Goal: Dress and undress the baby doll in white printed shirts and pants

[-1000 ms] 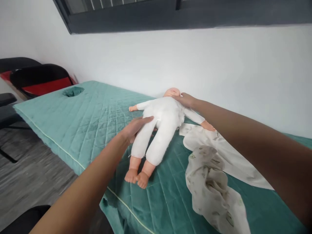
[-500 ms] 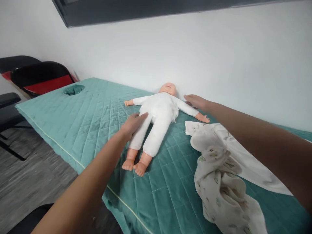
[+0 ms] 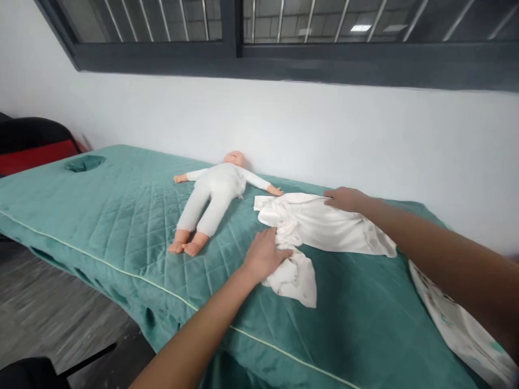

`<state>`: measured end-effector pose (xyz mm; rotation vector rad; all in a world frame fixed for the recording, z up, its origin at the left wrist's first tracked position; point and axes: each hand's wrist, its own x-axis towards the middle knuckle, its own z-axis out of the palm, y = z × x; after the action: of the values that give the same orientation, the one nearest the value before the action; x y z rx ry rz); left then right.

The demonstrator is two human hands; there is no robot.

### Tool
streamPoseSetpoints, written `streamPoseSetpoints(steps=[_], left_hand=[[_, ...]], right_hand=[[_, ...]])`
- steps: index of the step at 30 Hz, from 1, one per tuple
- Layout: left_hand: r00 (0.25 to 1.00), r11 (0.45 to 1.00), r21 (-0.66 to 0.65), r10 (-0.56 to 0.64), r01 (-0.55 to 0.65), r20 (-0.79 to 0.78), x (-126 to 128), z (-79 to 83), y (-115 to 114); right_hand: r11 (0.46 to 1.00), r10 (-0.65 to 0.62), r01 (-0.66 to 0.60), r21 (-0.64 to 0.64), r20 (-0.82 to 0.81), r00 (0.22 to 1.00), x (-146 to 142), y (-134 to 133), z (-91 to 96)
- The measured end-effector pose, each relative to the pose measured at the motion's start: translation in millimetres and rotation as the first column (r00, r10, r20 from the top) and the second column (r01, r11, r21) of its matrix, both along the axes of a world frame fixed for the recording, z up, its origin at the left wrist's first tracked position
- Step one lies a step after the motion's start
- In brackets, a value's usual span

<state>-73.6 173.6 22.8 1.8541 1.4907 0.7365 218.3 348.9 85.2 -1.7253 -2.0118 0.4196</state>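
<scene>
A baby doll (image 3: 221, 181) with a white cloth body lies on its back, arms spread and feet towards me. Right of it lies a white baby garment (image 3: 336, 232), partly spread, with a crumpled, faintly patterned part (image 3: 294, 278) nearer to me. My left hand (image 3: 263, 256) is closed on this crumpled part, its thumb showing on top. Farther back, my right hand (image 3: 346, 199) pinches the upper edge of the garment. The fingertips of both hands are partly hidden by cloth.
A green quilted cover (image 3: 133, 216) lies over the bed, which has a round face hole (image 3: 85, 163) at its left end. A patterned cloth (image 3: 462, 324) lies at the right under my forearm. Behind are a white wall (image 3: 284, 129) and barred window; chairs (image 3: 36, 143) stand left.
Both hands have moved right from beside the doll to the garment and taken hold of it. The garment's patterned part has shifted and bunched up. My view has swung right and up.
</scene>
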Motion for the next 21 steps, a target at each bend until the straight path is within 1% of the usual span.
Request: streamPoseSetpoints(steps=[1,3,5,7,10,12,14,16,18,20,21], left_hand=[[0.999,1.000,-0.012,-0.025,0.025,0.036,7,1.4,-1],[0.989,0.995,0.002,-0.102,0.102,0.108,19,11.1,-3],[0.974,0.982,0.077,-0.180,0.171,0.136,32,26.2,-7],[0.964,0.959,0.188,-0.238,0.214,0.116,47,41.2,-13],[0.953,0.886,0.386,-0.300,0.259,0.048,75,54.6,-19],[0.952,0.825,0.502,-0.307,0.259,0.014,93,56.8,-19],[0.960,0.777,0.577,-0.277,0.251,-0.044,109,56.7,-17],[0.966,0.749,0.611,-0.217,0.257,-0.140,121,57.3,-16],[0.950,0.734,0.607,-0.186,0.304,-0.251,127,60.4,-16],[0.916,0.739,0.564,-0.188,0.369,-0.353,129,67.0,-18],[0.900,0.745,0.542,-0.181,0.389,-0.398,128,71.6,-20]], right_hand=[[1.000,0.013,-0.012,-0.018,0.059,0.998,2,-9,5.4],[0.998,0.063,-0.060,-0.023,0.200,0.978,4,-32,17.9],[0.986,0.153,-0.166,-0.001,0.396,0.906,4,-58,32.4],[0.966,0.214,-0.256,0.025,0.475,0.854,4,-88,47.2],[0.919,0.330,-0.390,0.053,0.437,0.837,8,-133,65.4],[0.874,0.426,-0.483,0.046,0.404,0.809,13,-158,73.0],[0.831,0.506,-0.556,0.032,0.371,0.778,20,-179,77.0],[0.806,0.551,-0.591,0.015,0.342,0.761,27,-197,78.3],[0.801,0.567,-0.599,-0.002,0.325,0.757,37,-213,77.8],[0.819,0.548,-0.574,-0.019,0.324,0.771,47,-226,75.8],[0.844,0.513,-0.536,-0.019,0.324,0.795,53,-232,74.4]])
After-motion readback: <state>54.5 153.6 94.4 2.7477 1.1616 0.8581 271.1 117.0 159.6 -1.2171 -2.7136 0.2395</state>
